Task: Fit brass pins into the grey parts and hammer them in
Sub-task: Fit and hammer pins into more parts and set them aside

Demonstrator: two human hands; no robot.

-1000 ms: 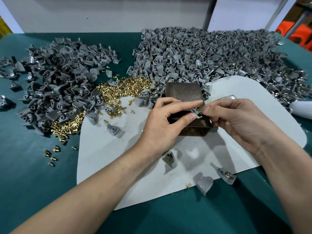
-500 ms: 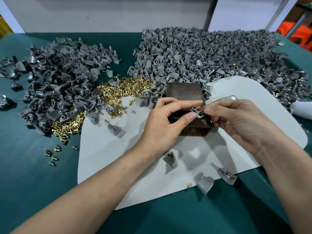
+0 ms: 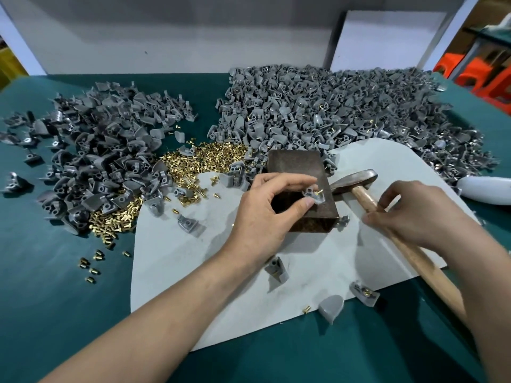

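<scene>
My left hand [image 3: 265,208] pinches a small grey part [image 3: 312,194] with a brass pin sticking up from it, holding it on top of the rusty metal block [image 3: 298,167]. My right hand [image 3: 414,214] hovers over the wooden handle of the hammer [image 3: 367,200], fingers curled and spread, touching the handle near the head; it does not grip it. The hammer's metal head [image 3: 356,178] rests on the mat just right of the block. A heap of brass pins [image 3: 204,161] lies left of the block.
Two big heaps of grey parts lie at the back: a darker heap [image 3: 96,156] on the left and a larger heap [image 3: 345,111] on the right. Several loose parts [image 3: 276,269] and pins sit on the pale mat [image 3: 193,258]. A white object [image 3: 486,189] lies far right.
My right hand has let go of the part and moved right and down to the hammer handle, uncovering the hammer. My left hand still holds the part on the block.
</scene>
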